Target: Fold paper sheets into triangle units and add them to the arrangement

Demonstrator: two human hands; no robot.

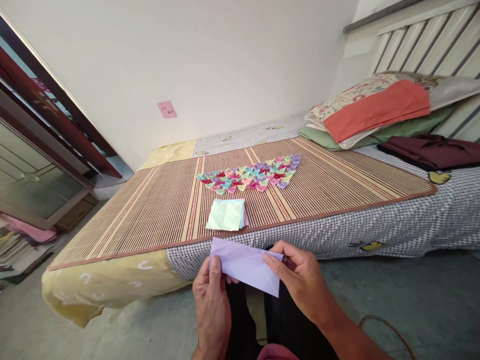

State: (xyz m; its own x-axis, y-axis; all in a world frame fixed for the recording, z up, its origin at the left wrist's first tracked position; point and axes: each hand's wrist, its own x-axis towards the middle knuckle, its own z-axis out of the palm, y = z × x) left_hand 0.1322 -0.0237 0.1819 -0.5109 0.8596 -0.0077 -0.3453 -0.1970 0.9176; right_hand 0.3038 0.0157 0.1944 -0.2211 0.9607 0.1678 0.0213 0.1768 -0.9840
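Observation:
A purple sheet of paper (245, 265), in a long rectangle with crease lines, is held up in front of the bed's edge. My left hand (213, 300) pinches its left end, thumb on top and fingers behind. At the other end, my right hand (300, 280) grips the upper right corner between thumb and fingers. Just beyond lies a stack of square paper sheets (225, 215), pale green and creased on top, with other colours showing at its side. Several rows of small folded paper boats (249, 175) in many colours stand farther back.
A striped bamboo mat (150, 210) covers the bed, over a checked and yellow sheet (123, 280). Pillows (378, 110) and a folded maroon cloth (431, 151) lie at the right. A glass-fronted cabinet (30, 175) stands at the left. A cable (390, 325) runs along the floor.

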